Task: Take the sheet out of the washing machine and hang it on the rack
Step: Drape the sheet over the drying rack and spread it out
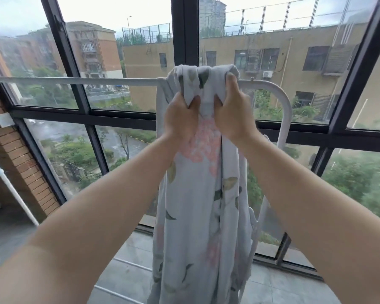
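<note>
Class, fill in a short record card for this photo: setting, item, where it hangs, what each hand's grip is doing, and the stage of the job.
Setting: balcony behind a dark-framed window, buildings and trees outside
Item: pale floral sheet, bunched into a narrow hanging bundle
Support: white rack; sheet draped over its top bar, near the right-hand bend
Left grip: fingers curled round the bunched sheet just below the bar
Right grip: the same, close beside the left
Stage: sheet on rack, not yet spread out

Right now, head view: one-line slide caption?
Left hand and right hand grip the bunched floral sheet draped over the white drying rack's top bar by a black-framed window.
</note>
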The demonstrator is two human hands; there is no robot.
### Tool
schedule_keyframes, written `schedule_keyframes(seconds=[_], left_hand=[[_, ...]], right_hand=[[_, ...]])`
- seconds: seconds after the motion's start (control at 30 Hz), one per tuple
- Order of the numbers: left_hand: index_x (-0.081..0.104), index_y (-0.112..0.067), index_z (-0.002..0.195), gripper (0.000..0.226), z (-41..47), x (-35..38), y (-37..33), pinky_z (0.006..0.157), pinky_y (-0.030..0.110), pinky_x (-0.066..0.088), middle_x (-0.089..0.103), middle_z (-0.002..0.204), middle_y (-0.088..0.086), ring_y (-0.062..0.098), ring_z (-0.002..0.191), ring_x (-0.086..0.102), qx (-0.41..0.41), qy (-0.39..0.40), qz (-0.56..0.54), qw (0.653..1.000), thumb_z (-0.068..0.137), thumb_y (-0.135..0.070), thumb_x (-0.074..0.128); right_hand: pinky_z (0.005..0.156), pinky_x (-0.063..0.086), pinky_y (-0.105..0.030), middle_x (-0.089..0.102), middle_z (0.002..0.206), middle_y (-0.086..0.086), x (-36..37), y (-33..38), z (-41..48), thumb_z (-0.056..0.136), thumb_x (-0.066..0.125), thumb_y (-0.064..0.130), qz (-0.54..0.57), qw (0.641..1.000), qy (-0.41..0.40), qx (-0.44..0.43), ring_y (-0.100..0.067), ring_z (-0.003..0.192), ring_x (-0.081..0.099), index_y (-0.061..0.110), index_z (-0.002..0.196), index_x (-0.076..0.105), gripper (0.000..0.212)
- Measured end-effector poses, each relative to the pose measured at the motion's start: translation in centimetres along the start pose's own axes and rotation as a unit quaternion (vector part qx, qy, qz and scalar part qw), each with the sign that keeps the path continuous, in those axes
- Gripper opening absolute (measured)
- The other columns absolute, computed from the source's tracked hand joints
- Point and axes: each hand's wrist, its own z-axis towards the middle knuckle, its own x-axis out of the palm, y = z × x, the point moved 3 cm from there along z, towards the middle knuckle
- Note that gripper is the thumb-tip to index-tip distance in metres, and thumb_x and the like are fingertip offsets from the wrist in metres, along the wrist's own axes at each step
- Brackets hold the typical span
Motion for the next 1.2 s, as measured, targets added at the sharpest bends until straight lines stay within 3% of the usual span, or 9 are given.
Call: schedule_keyframes(seconds=[0.13, 0.23, 0.33, 0.43, 0.67, 0.83, 0.93, 1.03, 1.2], left_hand=[[0.059, -0.018, 0.088, 0.011, 3.2, -0.5, -2.9, 0.062, 0.017, 0.047, 0.059, 0.082, -0.007, 0.008, 0.073, 0.057, 0.014, 0.000, 0.005, 1.000, 0.095, -0.027, 0.058], [0.063, -0.021, 0.084, 0.012, 3.2, -0.1, -2.3, 0.068, 0.032, 0.054, 0.066, 0.083, -0.002, 0.015, 0.077, 0.064, -0.036, 0.014, -0.049, 0.998, 0.089, -0.032, 0.063], [0.068, -0.024, 0.097, 0.039, 1.9, 0.0, -0.1, 0.075, 0.038, 0.060, 0.071, 0.085, -0.007, 0.013, 0.081, 0.069, -0.105, 0.026, -0.130, 0.986, 0.086, -0.060, 0.062], [0.062, -0.023, 0.109, 0.070, 2.0, -0.6, 1.3, 0.085, 0.042, 0.058, 0.067, 0.097, -0.009, 0.012, 0.089, 0.065, -0.161, -0.004, -0.212, 0.964, 0.080, -0.085, 0.044], [0.065, -0.018, 0.114, 0.064, 2.7, -1.1, 1.5, 0.092, 0.044, 0.057, 0.072, 0.106, 0.001, 0.021, 0.097, 0.069, -0.225, -0.006, -0.253, 0.941, 0.075, -0.069, 0.059], [0.074, -0.018, 0.108, 0.055, 2.5, -1.6, 1.7, 0.078, 0.035, 0.060, 0.077, 0.100, 0.000, 0.022, 0.093, 0.074, -0.270, 0.078, -0.273, 0.920, 0.076, -0.062, 0.069], [0.074, -0.018, 0.102, 0.035, 2.9, -1.8, 1.4, 0.062, 0.025, 0.053, 0.076, 0.096, -0.002, 0.016, 0.085, 0.071, -0.253, 0.100, -0.246, 0.930, 0.089, -0.050, 0.068], [0.075, -0.022, 0.091, 0.024, 3.7, -2.2, 1.4, 0.073, 0.033, 0.060, 0.074, 0.090, -0.002, 0.019, 0.087, 0.070, -0.203, 0.084, -0.231, 0.948, 0.090, -0.045, 0.070], [0.070, -0.023, 0.075, 0.030, 5.5, -3.7, 1.0, 0.062, 0.026, 0.043, 0.059, 0.064, -0.014, 0.013, 0.070, 0.053, -0.116, -0.037, -0.144, 0.982, 0.099, -0.032, 0.056]], right_hand=[[0.072, 0.049, -0.035, 0.062, 0.099, -0.004, -1.7, 0.8, 4.3, 0.092, 0.056, 0.016, -0.024, 0.998, -0.008, 0.057, -0.026, 0.091, 0.061, 0.010, 0.129, 0.051, 0.038], [0.076, 0.049, -0.034, 0.065, 0.101, -0.005, -1.4, 0.3, 4.2, 0.091, 0.057, 0.022, -0.029, 0.995, 0.010, 0.094, -0.028, 0.097, 0.063, 0.007, 0.129, 0.054, 0.041], [0.077, 0.056, -0.037, 0.066, 0.102, -0.003, -0.7, -0.5, 2.5, 0.090, 0.057, 0.030, 0.007, 0.992, 0.018, 0.121, -0.023, 0.091, 0.064, 0.014, 0.146, 0.043, 0.059], [0.077, 0.056, -0.039, 0.067, 0.107, -0.003, -0.6, -0.9, 1.9, 0.095, 0.055, 0.040, 0.022, 0.993, -0.020, 0.117, -0.022, 0.093, 0.064, 0.015, 0.137, 0.048, 0.050], [0.069, 0.042, -0.029, 0.065, 0.094, -0.001, -0.5, -0.7, 1.7, 0.104, 0.030, 0.056, 0.116, 0.975, -0.034, 0.186, -0.017, 0.086, 0.060, 0.012, 0.116, 0.058, 0.054], [0.057, 0.035, -0.026, 0.055, 0.073, 0.010, -0.1, -1.3, 1.8, 0.102, 0.040, 0.049, 0.151, 0.957, -0.005, 0.248, -0.009, 0.066, 0.051, 0.017, 0.102, 0.064, 0.039], [0.065, 0.042, -0.030, 0.061, 0.082, 0.006, -0.6, -0.7, 2.2, 0.101, 0.048, 0.040, 0.111, 0.970, -0.015, 0.217, -0.016, 0.078, 0.059, 0.019, 0.102, 0.063, 0.026], [0.060, 0.040, -0.029, 0.057, 0.078, 0.009, -1.4, 0.1, 2.8, 0.101, 0.050, 0.033, 0.029, 0.985, -0.023, 0.166, -0.019, 0.079, 0.057, 0.022, 0.095, 0.059, 0.016], [0.063, 0.038, -0.028, 0.056, 0.076, 0.010, -2.9, 0.0, 4.1, 0.102, 0.050, 0.022, 0.001, 0.986, -0.072, 0.147, -0.022, 0.081, 0.059, 0.018, 0.094, 0.059, 0.013]])
